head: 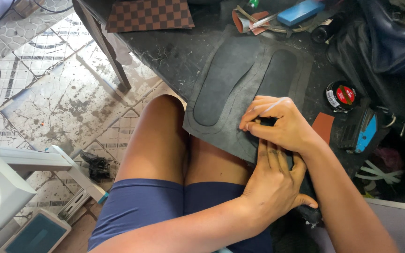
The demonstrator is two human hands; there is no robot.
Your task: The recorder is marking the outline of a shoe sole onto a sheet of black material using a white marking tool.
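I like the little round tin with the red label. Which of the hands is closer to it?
Right. The right hand rests on the dark rubber sheet, just left of the round tin. The left hand lies lower, under the right one, farther from it.

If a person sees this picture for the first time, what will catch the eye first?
First, the dark rubber sheet with two sole shapes, hanging off the black table over the bare knees. At its near edge the right hand grips a thin white tool, with the left hand under it. A round black tin sits to the right.
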